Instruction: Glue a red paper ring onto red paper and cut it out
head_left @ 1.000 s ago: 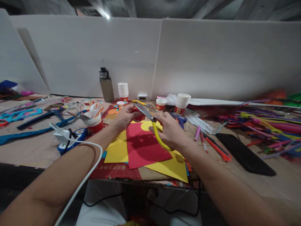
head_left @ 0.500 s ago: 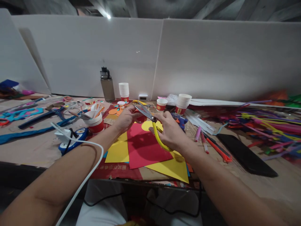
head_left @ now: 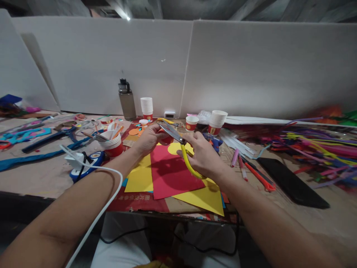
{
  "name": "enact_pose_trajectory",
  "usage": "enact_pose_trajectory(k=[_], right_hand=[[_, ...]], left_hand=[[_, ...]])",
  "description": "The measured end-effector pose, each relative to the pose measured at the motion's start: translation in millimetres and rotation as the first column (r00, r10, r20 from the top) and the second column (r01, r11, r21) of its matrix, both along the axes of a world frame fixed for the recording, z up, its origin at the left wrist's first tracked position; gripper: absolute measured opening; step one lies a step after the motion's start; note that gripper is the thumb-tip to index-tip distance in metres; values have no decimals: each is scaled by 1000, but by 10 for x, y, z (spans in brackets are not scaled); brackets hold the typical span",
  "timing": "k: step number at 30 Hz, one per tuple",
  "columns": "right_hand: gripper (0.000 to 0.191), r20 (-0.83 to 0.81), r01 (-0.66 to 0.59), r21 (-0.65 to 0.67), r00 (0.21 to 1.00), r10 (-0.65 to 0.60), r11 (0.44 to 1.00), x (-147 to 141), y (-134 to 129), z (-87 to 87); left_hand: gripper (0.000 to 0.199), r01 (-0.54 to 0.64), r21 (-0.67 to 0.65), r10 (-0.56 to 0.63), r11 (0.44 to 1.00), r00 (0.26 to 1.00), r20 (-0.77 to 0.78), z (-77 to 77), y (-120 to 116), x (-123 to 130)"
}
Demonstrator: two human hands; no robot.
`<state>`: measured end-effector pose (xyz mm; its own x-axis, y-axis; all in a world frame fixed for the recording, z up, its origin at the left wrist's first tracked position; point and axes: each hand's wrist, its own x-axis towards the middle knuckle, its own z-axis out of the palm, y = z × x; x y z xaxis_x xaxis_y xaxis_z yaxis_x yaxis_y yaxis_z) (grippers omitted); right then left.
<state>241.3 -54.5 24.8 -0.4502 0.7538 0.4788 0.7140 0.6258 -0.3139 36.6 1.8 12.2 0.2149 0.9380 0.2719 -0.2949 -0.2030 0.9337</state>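
Pinched between the fingers of my left hand (head_left: 149,140) is a small red paper piece (head_left: 166,139), partly hidden by blades. My right hand (head_left: 202,154) is wrapped round the yellow-handled scissors (head_left: 187,162), whose blades point up and left across the red piece, close to my left fingertips. Below both hands lies a red sheet (head_left: 174,178) on top of yellow sheets (head_left: 139,176). A yellow round piece (head_left: 173,149) shows at the top of the red sheet, under the scissors.
Cups with pens (head_left: 113,147) and a blue power strip (head_left: 89,167) stand left. A bottle (head_left: 127,102) and cup stacks (head_left: 217,121) are behind. On the right lie an orange-handled tool (head_left: 259,176), a black phone (head_left: 292,184) and pipe cleaners (head_left: 320,149). A white cable (head_left: 111,201) crosses my left forearm.
The red piece has turned slightly between my left fingers, near the scissor blades. Both hands stay in nearly the same place.
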Motion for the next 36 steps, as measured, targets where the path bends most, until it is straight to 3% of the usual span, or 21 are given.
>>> enact_pose_trajectory(k=[6,13,19,28,36], right_hand=[[33,48,41,13,998,-41,999,14,31,-13],[38,36,62,20,997,-62,998,12,27,-15],[36,-14,40,-27,999,-41,999,-14,4,-10],[31,-11,10,6,1000,-10,1000,1,-6,-3],[37,24,1,31,1000,-2,1000,5,-1,9]], left_hand=[[31,-1,3,1,1000,1000,-7,-15,14,-9],[37,-12,-25,16,1000,990,141,-8,43,-1],[34,-36,-3,36,999,998,52,27,-5,14],[32,7,37,-4,999,996,-90,12,-24,-22],[27,12,32,-7,999,989,-148,48,-33,-33]])
